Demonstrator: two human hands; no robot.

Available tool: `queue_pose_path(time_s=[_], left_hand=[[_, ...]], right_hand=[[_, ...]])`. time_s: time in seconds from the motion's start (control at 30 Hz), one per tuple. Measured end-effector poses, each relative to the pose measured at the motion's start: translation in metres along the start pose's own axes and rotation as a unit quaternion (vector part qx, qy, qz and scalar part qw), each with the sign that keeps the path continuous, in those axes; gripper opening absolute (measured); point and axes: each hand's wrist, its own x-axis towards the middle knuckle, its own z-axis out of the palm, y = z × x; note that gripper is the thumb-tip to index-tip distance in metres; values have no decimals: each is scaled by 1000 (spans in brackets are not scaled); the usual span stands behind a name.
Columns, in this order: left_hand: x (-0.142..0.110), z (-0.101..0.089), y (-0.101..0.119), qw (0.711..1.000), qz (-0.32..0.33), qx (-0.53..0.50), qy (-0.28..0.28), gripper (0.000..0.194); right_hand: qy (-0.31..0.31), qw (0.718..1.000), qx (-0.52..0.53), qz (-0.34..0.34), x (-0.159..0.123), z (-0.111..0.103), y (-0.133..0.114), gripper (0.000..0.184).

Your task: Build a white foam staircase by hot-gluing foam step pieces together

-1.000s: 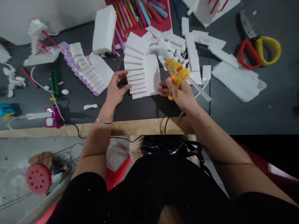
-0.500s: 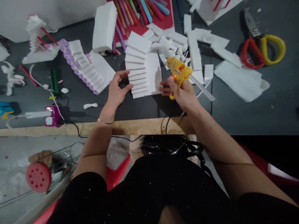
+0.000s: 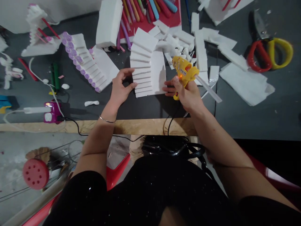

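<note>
A curved white staircase model (image 3: 142, 70), apparently of foam board, lies on the dark table in front of me. At its left edge rests my left hand (image 3: 121, 88), thumb and index finger apart and touching the ends of the steps. My right hand (image 3: 189, 95) is wrapped round a yellow glue gun (image 3: 184, 70) with an orange light lit and a clear glue stick (image 3: 210, 89) poking out of its back. The nozzle points away from me, toward the foam scraps. Some fingers of that hand reach to the right edge of the staircase's white base (image 3: 158, 75).
Left of me stands a similar staircase with purple discs (image 3: 81, 62). White foam scraps (image 3: 181, 40) pile up behind the glue gun. Scissors (image 3: 265, 50) and white sheets (image 3: 246, 83) lie right. A purple power adapter (image 3: 53, 112) with cables sits near the wooden table edge (image 3: 141, 126).
The head view has shifted slightly, so the table things appear a little farther right. Both hands keep the same places at the staircase, and the glue gun stays in my right hand.
</note>
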Motion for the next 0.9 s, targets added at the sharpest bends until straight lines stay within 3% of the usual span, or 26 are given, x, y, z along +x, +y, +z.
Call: queue_pose_path(time_s=[0.9], left_hand=[[0, 0, -1, 1000, 7, 6, 4, 70]], right_hand=[[-5, 1000, 1, -2, 2, -3, 3, 61]])
